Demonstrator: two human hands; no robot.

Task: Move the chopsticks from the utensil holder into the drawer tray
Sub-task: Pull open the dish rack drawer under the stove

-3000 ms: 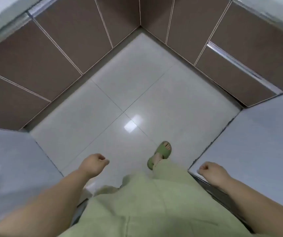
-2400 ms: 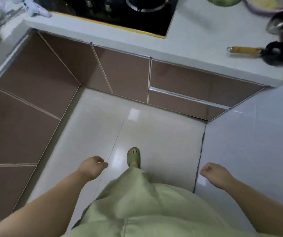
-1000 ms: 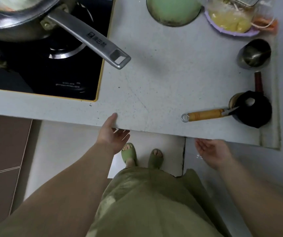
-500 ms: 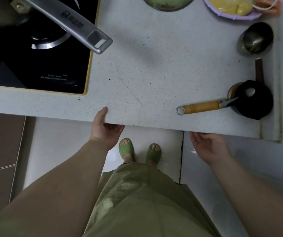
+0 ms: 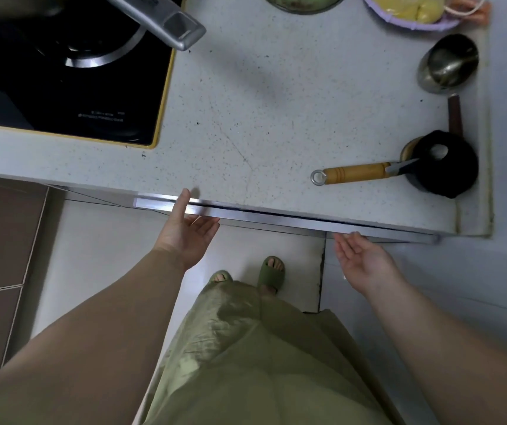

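Nearest the camera, both bare forearms reach forward over a green garment and green slippers (image 5: 272, 271) on the tiled floor. The left hand (image 5: 186, 233) is palm-up with fingers curled under the metal drawer front edge (image 5: 276, 216), thumb resting on top of it; it grips that edge and nothing else. The right hand (image 5: 361, 256) is palm-up and loosely open, fingertips touching or just beneath the same edge further right; whether it grips cannot be determined. The drawer stands only a narrow gap out from under the worktop (image 5: 261, 118), so the drawer tray inside is hidden. On the worktop, near the front right, a wooden-handled utensil (image 5: 354, 173) lies with its tip against a black round holder (image 5: 443, 164), from behind which a dark brown handle (image 5: 455, 113) projects. Whether this is the utensil holder cannot be confirmed, and no chopsticks are identifiable in view. Further back stand a steel cup (image 5: 448, 64), a black hob (image 5: 68, 65) with a pan handle (image 5: 166, 21) over it, a green bowl and a purple-rimmed dish. Assessment: the task is at its first step, opening the drawer. Locating, lifting and placing the chopsticks all remain.
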